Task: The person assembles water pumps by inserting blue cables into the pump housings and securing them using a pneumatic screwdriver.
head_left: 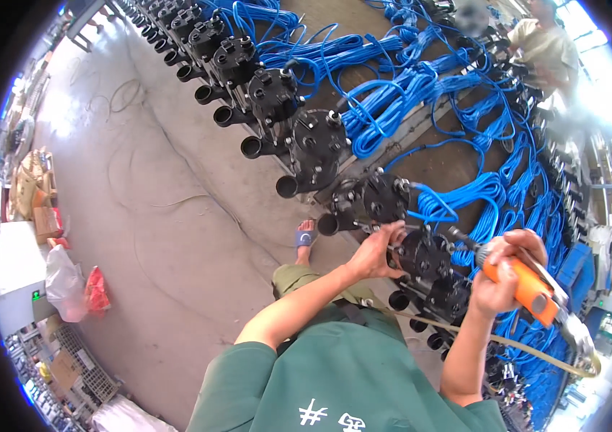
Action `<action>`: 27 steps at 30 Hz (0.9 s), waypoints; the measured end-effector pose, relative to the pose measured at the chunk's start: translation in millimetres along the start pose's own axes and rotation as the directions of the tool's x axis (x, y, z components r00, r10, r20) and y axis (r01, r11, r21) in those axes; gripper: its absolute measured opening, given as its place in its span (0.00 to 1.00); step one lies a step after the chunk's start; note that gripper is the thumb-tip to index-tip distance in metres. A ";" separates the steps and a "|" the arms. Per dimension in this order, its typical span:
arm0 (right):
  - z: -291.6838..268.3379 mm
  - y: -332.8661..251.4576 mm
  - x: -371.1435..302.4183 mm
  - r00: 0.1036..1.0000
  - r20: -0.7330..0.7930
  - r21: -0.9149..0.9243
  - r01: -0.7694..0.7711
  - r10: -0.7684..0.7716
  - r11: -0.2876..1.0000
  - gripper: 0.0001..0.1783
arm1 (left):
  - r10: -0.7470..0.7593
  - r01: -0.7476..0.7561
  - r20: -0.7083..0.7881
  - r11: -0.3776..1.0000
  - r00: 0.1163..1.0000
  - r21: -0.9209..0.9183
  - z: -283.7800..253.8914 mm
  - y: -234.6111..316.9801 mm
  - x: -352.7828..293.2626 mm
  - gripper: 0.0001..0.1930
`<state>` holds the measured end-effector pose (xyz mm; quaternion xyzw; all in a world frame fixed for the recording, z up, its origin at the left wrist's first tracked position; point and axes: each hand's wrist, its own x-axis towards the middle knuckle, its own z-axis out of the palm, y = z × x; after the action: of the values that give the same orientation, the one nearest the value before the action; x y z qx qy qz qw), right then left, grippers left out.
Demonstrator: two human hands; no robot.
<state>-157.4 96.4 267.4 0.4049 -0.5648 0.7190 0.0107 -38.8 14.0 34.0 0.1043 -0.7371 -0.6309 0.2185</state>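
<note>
My left hand (380, 253) curls its fingers around the side of a black pump-like unit (427, 255) in a long row of similar ones. My right hand (502, 277) is wrapped around an orange air screwdriver (529, 291). The tool's dark tip points left toward the top of that unit, a short way from it; whether it touches a screw I cannot tell. From the tool's rear end a yellowish hose (529, 349) loops back below my right forearm to the row. Another black unit (374, 198), with a round outlet, stands just beyond my left hand.
Bundles of coiled blue cable (399, 101) lie beside the row, with more (475, 198) near the tool. Another person (547, 50) is at the far right. A thin cord (183, 162) crosses the grey floor. Plastic bags (66, 284) hang at the left.
</note>
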 end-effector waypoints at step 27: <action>-118.4 -29.2 -106.6 0.932 0.241 0.256 -0.330 0.270 0.909 0.19 | 0.106 0.069 -0.325 0.872 0.940 0.485 144.1 -11.9 -92.3 0.09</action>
<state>-139.5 251.2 223.5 0.3802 -0.5060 0.7431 -0.2174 -24.2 179.0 -10.8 0.2566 -0.8244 -0.3940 0.3153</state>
